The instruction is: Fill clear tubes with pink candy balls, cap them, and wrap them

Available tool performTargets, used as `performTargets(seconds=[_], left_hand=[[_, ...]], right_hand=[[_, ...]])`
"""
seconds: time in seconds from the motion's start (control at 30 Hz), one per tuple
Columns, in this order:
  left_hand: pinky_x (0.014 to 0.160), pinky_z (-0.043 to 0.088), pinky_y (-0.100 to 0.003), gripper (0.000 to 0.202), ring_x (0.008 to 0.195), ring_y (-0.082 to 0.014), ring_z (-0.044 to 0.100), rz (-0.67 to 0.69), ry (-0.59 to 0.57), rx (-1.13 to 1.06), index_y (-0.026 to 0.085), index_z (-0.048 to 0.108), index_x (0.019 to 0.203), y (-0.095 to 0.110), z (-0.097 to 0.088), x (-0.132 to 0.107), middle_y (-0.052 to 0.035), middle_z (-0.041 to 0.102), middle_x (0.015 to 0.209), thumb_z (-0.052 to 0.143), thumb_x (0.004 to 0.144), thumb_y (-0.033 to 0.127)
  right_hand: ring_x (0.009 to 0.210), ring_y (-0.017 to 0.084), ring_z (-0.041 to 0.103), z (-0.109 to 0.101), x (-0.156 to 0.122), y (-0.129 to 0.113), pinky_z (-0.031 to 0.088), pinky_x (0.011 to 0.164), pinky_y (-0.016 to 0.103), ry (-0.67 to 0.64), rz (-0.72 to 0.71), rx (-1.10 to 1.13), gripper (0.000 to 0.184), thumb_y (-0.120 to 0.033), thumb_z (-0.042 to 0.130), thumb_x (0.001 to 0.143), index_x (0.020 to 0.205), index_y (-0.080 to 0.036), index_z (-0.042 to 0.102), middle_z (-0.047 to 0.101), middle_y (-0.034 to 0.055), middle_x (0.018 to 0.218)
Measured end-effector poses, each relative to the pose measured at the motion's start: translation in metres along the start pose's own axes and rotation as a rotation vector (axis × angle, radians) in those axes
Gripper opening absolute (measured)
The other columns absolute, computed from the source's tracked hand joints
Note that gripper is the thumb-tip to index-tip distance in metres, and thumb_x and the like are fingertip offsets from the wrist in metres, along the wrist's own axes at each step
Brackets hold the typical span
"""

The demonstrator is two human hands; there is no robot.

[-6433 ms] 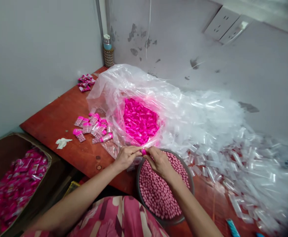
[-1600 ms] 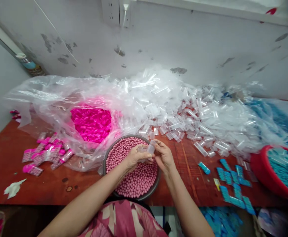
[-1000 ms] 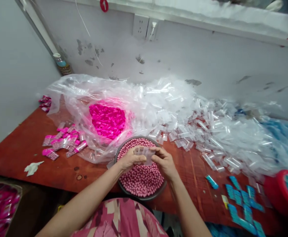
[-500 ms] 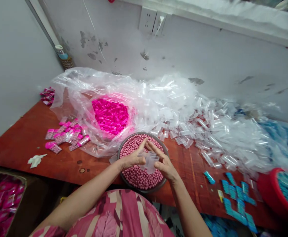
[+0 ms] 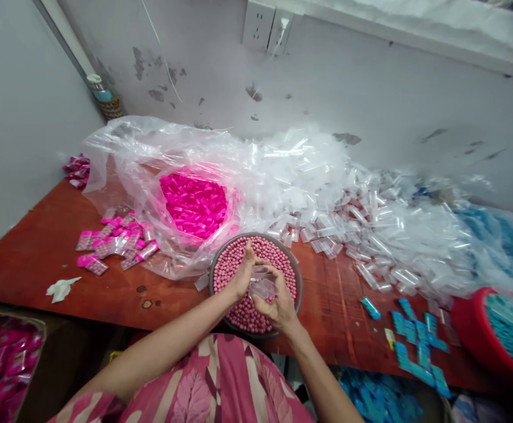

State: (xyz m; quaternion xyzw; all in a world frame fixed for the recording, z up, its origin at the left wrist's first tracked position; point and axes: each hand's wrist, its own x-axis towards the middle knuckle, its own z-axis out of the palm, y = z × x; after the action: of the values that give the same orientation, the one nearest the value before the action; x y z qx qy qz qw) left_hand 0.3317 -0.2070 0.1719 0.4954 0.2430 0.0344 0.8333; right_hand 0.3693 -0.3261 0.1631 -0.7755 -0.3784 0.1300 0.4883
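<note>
A round dark-rimmed bowl (image 5: 299,294) full of small pink balls (image 5: 247,322) sits at the table's front edge. Over it, several small clear plastic containers (image 5: 263,288) are held between my two hands. My right hand (image 5: 283,302) curls round them from the right, thumb in front and fingers behind. From the left, my left hand (image 5: 241,277) presses against them with its thumb raised; its other fingers are partly hidden. Left of the bowl lie filled containers with pink caps (image 5: 120,241). Behind it, a clear plastic bag (image 5: 128,135) holds bright pink caps (image 5: 195,202).
A large heap of clear empty containers (image 5: 388,235) spreads along the wall. Blue-filled packs (image 5: 419,341) and a red tub (image 5: 468,320) of blue pieces are at the right. A box of pink packs (image 5: 10,358) stands below the left edge. A scrap of tissue (image 5: 63,289) lies at left.
My hands have gone from fingertips meeting in a peak to cupping the containers more closely. My right fingers have curled round them. The view has shifted slightly.
</note>
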Motion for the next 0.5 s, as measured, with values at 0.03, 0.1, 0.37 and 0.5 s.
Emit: performTargets(seconds=[0.03, 0.1, 0.37, 0.5], left_hand=[[0.082, 0.043, -0.033, 0.067, 0.095, -0.0205, 0.055, 0.062, 0.039, 0.100, 0.018, 0.047, 0.120, -0.002, -0.004, 0.001, -0.0081, 0.061, 0.097, 0.018, 0.079, 0.063], [0.095, 0.034, -0.035, 0.059, 0.109, -0.0208, 0.047, 0.210, 0.079, 0.362, 0.019, 0.050, 0.116, -0.008, -0.017, 0.004, -0.0089, 0.055, 0.113, 0.021, 0.083, 0.057], [0.104, 0.016, -0.042, 0.051, 0.127, -0.0237, 0.025, 0.337, 0.106, 1.049, 0.010, 0.036, 0.126, -0.048, -0.056, 0.030, -0.0169, 0.035, 0.134, 0.034, 0.085, 0.041], [0.103, 0.019, -0.042, 0.045, 0.125, -0.0234, 0.028, 0.329, 0.138, 1.043, 0.012, 0.036, 0.124, -0.064, -0.056, 0.041, -0.0155, 0.037, 0.132, 0.037, 0.085, 0.034]], right_hand=[[0.101, 0.023, 0.050, -0.003, 0.001, 0.006, 0.041, 0.086, 0.038, -0.022, 0.014, -0.068, 0.057, -0.026, 0.057, 0.069, 0.119, -0.020, 0.030, 0.048, 0.0102, 0.112], [0.102, 0.024, 0.048, -0.013, 0.006, 0.020, 0.041, 0.085, 0.037, -0.133, 0.024, -0.330, 0.057, -0.025, 0.055, 0.071, 0.121, -0.016, 0.029, 0.047, 0.0129, 0.113], [0.085, 0.028, 0.046, -0.004, 0.017, 0.065, 0.037, 0.071, 0.044, -0.376, 0.152, -0.944, 0.028, -0.009, 0.026, 0.084, 0.094, -0.011, 0.051, 0.052, 0.0189, 0.089], [0.091, 0.027, 0.043, 0.026, 0.021, 0.078, 0.039, 0.071, 0.039, -0.448, 0.159, -0.843, 0.027, -0.010, 0.028, 0.085, 0.099, -0.014, 0.051, 0.052, 0.0172, 0.095]])
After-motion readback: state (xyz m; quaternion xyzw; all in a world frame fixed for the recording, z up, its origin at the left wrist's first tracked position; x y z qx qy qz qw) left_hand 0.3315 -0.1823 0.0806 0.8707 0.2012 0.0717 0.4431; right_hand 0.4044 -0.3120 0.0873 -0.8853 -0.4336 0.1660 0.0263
